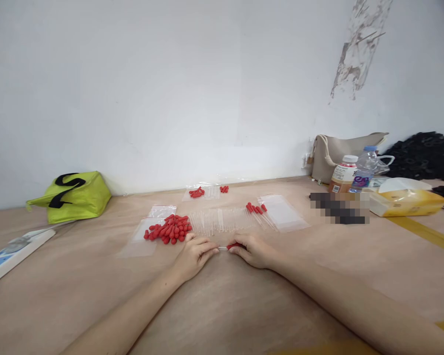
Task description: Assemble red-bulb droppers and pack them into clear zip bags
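Observation:
My left hand (197, 254) pinches a clear dropper tube (222, 248), most of it hidden behind the fingers. Opposite it, my right hand (254, 250) grips a red rubber bulb (234, 245) at the tube's right end. Whether the tube sits inside the bulb I cannot tell. Just beyond my left hand lies a pile of red rubber bulbs (170, 230), partly on a clear plastic bag (138, 241). A row of loose clear tubes (222, 220) stretches behind both hands. Several droppers with red bulbs fitted (257, 209) lie at the row's right end, beside another clear bag (284, 213).
Near the wall are bagged red bulbs and tubes (197, 193). A lime-green bag (79, 197) and a power strip (18, 254) are on the left. To the right stand a tissue pack (407, 203), two bottles (344, 175) and a beige bag (350, 143).

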{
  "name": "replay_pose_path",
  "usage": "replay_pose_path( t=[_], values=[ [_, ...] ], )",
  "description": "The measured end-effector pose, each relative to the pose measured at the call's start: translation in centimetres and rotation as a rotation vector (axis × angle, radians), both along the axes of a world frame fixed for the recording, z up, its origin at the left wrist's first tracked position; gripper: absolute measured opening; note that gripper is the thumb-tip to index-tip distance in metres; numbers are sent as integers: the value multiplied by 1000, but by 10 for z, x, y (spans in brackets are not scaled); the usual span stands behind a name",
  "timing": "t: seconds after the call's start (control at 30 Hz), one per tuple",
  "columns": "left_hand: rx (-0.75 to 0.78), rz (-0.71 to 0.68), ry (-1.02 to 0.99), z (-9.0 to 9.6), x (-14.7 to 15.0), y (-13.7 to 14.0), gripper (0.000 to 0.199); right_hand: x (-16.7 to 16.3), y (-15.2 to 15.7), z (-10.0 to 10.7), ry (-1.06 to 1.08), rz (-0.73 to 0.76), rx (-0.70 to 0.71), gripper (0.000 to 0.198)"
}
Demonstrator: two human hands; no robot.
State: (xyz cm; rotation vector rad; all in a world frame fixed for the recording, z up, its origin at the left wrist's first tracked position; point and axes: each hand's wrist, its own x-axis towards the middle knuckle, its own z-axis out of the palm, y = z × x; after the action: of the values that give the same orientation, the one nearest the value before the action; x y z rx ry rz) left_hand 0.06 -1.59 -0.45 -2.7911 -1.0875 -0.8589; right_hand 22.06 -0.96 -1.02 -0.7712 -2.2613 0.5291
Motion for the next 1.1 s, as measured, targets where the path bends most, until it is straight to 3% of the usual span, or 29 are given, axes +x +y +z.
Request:
replay_pose_path(
  t=[0.3,0.57,0.83,1.1],
  values=[
    [-62,54,-71,3,8,-5,20,-1,1,-1,13,-55,-15,14],
    [-113,93,-87,4,11,-8,22,-4,2,-3,-1,-93,57,11],
    [-132,53,-66,6,10,-9,21,-6,4,0,-102,-4,134,12],
    [-111,45,-40,3,10,-8,24,-10,7,-5,-183,-6,219,14]
  ],
)
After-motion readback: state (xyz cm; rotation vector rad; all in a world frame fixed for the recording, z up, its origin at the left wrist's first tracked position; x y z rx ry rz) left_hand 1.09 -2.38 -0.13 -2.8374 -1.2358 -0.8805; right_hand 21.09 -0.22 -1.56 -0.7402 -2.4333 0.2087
